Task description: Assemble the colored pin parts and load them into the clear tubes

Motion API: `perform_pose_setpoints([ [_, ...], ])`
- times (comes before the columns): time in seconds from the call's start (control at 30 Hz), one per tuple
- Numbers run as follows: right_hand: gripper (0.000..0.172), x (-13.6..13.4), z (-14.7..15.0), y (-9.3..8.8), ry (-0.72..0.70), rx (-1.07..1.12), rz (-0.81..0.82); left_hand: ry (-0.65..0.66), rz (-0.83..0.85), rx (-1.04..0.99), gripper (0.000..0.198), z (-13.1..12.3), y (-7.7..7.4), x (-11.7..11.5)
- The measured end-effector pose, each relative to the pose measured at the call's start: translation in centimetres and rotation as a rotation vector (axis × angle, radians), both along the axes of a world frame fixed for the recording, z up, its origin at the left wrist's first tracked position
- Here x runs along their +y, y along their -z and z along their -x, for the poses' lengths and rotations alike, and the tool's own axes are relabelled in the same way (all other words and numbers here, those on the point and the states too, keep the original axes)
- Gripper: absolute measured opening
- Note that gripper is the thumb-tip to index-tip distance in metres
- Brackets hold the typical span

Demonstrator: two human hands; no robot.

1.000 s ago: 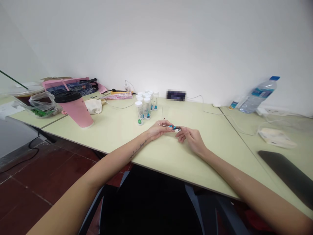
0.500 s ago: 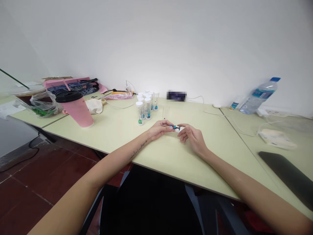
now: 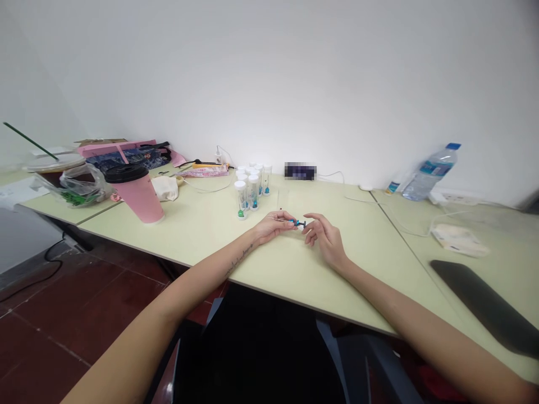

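Fingers (image 3: pixel 283 215) pinch blue piece (image 3: pixel 297 223) over pale table (image 3: pixel 273 269), white wall (image 3: pixel 269 84) beyond.

right forefinger (image 3: pixel 313 216) now higher above blue piece (image 3: pixel 297 223)

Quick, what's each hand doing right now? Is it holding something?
Left hand: closed, pinching a small, slim blue-and-black piece, material unclear.
Right hand: open, loosely curled beside that piece; whether it touches it cannot be told.

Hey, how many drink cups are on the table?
2: the pink cup, left of the left hand, and the clear cup, further left beside a plastic bag. Others may be hidden.
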State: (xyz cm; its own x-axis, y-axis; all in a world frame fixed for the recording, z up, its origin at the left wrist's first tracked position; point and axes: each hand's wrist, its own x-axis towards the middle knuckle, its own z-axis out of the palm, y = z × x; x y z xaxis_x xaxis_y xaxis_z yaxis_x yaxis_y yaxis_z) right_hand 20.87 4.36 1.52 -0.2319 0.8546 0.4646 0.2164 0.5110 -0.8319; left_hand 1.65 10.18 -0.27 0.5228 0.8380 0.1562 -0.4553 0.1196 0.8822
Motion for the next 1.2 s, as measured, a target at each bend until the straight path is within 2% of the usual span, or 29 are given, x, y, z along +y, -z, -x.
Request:
perform_pose_setpoints([
  [0.4, 0.029, 0.5, 0.3, 0.8, 0.064, -0.109, -0.137, -0.033, -0.029, -0.004, 0.03, 0.1, -0.3, -0.3],
  [0.53, 0.031, 0.9, 0.1, 0.9, 0.073, -0.125, -0.154, -0.028, -0.028, -0.012, 0.03, 0.1, -0.1, -0.2],
  [0.77, 0.029, 1.1, 0.1, 1.0, 0.047, -0.094, -0.082, -0.017, -0.016, 0.018, 0.03, 0.1, -0.3, -0.5],
  [1.2, 0.037, 0.8, 0.0, 0.5, 0.006, -0.09, 0.03, 0.022, -0.018, 0.063, 0.032, 0.2, -0.4, -0.6],
])
